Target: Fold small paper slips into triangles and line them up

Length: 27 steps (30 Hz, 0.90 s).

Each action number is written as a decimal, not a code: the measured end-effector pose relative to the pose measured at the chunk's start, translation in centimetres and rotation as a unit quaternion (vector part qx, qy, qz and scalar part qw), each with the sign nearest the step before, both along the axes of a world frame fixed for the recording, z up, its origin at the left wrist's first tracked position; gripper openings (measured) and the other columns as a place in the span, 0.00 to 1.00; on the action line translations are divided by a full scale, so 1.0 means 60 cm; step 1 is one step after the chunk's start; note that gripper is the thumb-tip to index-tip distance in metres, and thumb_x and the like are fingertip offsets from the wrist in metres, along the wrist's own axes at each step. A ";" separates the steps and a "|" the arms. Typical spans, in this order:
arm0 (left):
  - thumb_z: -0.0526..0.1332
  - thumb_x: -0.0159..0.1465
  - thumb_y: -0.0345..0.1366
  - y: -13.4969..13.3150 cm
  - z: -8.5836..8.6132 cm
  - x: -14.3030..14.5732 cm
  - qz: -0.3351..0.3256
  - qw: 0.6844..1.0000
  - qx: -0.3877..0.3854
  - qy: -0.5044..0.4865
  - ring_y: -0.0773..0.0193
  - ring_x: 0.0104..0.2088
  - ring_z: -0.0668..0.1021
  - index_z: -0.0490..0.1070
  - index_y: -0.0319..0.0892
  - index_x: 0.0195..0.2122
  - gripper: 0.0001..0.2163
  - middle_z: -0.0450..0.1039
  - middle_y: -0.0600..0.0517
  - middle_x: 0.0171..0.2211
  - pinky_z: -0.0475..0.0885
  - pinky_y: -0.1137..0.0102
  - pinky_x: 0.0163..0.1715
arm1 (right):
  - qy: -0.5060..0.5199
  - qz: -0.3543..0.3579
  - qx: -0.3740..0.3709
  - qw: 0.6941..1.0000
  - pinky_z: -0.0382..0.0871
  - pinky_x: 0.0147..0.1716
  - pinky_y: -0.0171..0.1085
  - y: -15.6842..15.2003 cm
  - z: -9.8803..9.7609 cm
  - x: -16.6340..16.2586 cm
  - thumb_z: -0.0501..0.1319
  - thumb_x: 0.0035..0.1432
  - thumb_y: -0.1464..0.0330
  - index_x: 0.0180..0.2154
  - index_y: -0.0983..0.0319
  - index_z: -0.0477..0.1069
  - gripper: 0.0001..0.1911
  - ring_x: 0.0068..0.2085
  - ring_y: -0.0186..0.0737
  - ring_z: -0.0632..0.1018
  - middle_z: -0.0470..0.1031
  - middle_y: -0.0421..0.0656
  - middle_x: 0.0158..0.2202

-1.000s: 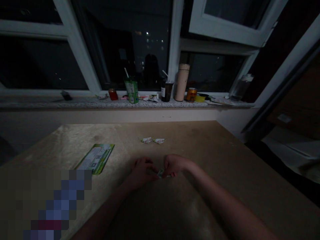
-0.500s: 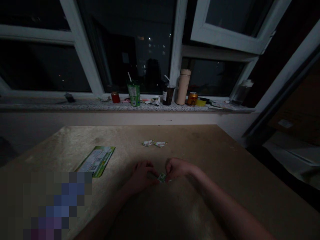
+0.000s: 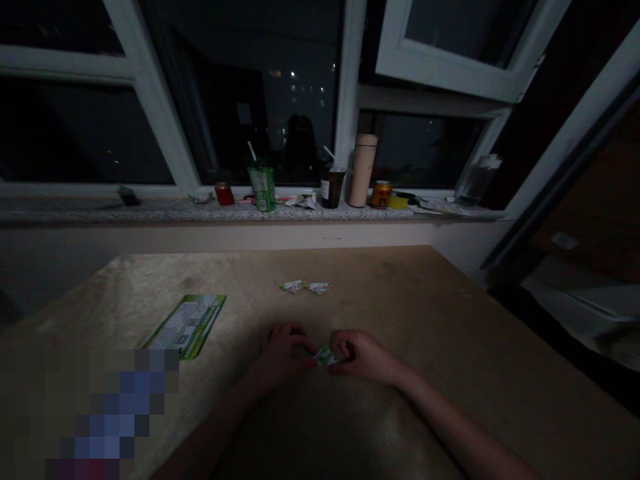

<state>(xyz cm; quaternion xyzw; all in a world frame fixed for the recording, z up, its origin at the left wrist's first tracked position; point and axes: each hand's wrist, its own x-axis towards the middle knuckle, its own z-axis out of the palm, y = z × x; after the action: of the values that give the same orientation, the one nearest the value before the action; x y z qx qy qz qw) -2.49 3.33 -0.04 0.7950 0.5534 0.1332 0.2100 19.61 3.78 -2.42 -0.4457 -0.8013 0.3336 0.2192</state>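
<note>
My left hand (image 3: 283,350) and my right hand (image 3: 363,353) sit curled on the surface (image 3: 450,347) just below the frame's middle, the fingertips of each pinching one end of the small folded paper (image 3: 325,356) between them. Its long axis runs left to right, equally near both hands. Two similar scraps (image 3: 305,287) lie higher up, well apart.

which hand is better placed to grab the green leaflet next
Left, probably: the left hand lies nearer the green leaflet, while the right hand is beyond the small paper both pinch.
</note>
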 end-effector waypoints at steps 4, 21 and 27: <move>0.65 0.55 0.44 0.000 -0.008 -0.004 -0.011 1.000 0.013 -0.007 0.52 0.51 0.67 0.77 0.51 0.35 0.08 0.69 0.52 0.47 0.53 0.55 0.54 | 0.051 -0.015 0.031 0.998 0.57 0.25 0.29 -0.016 0.001 -0.004 0.66 0.50 0.65 0.37 0.59 0.75 0.10 0.28 0.31 0.67 0.63 0.35 0.27; 0.54 0.63 0.30 -0.046 -0.001 0.022 -0.112 0.990 0.072 0.034 0.57 0.51 0.70 0.67 0.46 0.53 0.17 0.70 0.51 0.52 0.63 0.63 0.52 | 0.004 -0.012 0.132 0.991 0.64 0.32 0.31 -0.032 -0.001 -0.016 0.63 0.54 0.68 0.39 0.58 0.75 0.09 0.35 0.36 0.73 0.71 0.41 0.34; 0.54 0.64 0.32 -0.040 -0.010 0.019 -0.097 0.994 0.058 -0.005 0.59 0.50 0.72 0.69 0.46 0.50 0.14 0.71 0.51 0.50 0.64 0.66 0.52 | 0.000 0.001 0.149 0.989 0.65 0.36 0.32 -0.036 -0.001 -0.018 0.60 0.58 0.70 0.38 0.59 0.75 0.07 0.37 0.37 0.73 0.72 0.42 0.35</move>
<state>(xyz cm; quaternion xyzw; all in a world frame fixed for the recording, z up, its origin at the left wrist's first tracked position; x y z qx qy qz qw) -1.34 0.93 -0.65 0.8548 0.4642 0.1484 0.1785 18.52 1.62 -2.46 -0.4074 -0.8425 0.2105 0.2827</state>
